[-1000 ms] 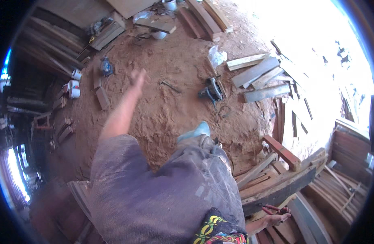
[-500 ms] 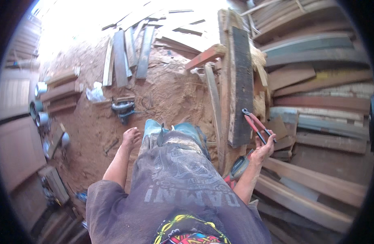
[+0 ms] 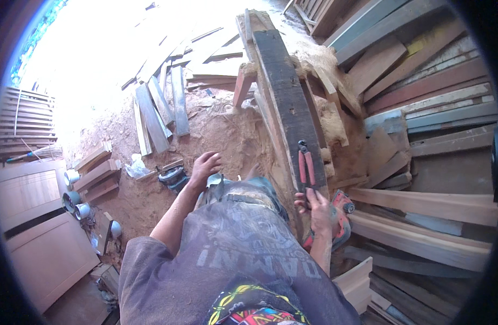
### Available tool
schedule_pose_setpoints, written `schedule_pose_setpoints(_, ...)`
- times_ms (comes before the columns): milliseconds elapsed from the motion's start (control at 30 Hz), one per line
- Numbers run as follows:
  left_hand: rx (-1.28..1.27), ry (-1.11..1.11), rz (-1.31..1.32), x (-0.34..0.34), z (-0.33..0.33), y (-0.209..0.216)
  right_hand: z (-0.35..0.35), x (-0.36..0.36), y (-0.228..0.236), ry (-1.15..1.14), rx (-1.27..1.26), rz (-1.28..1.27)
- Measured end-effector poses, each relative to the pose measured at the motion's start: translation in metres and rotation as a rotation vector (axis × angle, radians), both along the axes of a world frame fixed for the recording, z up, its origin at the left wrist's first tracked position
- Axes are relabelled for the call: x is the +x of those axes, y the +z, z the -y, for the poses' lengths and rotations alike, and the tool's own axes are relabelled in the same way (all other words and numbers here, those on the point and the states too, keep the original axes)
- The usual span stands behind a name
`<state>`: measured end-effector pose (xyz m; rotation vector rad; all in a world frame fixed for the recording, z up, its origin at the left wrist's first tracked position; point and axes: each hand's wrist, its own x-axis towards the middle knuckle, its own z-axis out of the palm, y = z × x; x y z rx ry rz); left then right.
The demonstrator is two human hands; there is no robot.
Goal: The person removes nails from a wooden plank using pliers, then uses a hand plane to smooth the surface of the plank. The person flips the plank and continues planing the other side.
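Observation:
My right hand point(image 3: 316, 208) is closed on the handle ends of red-handled pincers point(image 3: 306, 168), whose dark metal jaws point away from me. The pincers are over the near part of a dark, worn wooden plank point(image 3: 284, 86), which lies lengthwise on a wooden support; I cannot tell whether they touch it. Partly hidden behind my right hand and wrist is a red and grey power tool point(image 3: 342, 216). My left hand point(image 3: 207, 163) is held out in front of me, fingers loosely stretched and apart, with nothing in it.
Long boards point(image 3: 427, 208) are stacked along the right side. Loose planks point(image 3: 151, 116) lie on the sandy floor ahead. A blue power tool point(image 3: 173, 176) rests on the floor beyond my left hand. Wooden panels point(image 3: 51, 235) and round metal cans point(image 3: 71, 200) are at the left.
My right hand has brought the pincers leftward over the dark plank, and their handles are closer together. My left hand has risen forward and its fingers have loosened. The view has turned.

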<state>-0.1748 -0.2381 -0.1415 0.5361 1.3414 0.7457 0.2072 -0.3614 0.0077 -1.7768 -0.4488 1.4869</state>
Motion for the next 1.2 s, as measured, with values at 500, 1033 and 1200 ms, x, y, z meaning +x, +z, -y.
schedule_pose_setpoints(500,1.147,-1.08,1.257,0.217,-0.053,0.395,-0.011,0.007,-0.037,0.045,-0.103,-0.112)
schedule_pose_setpoints(1033,0.769,-1.069,1.368,0.155,-0.078,0.307,-0.03,0.003,-0.031,-0.002,-0.095,0.016)
schedule_pose_setpoints(1200,0.394,-0.927,1.297,0.125,-0.065,0.257,-0.041,-0.02,-0.003,-0.118,-0.267,0.168)
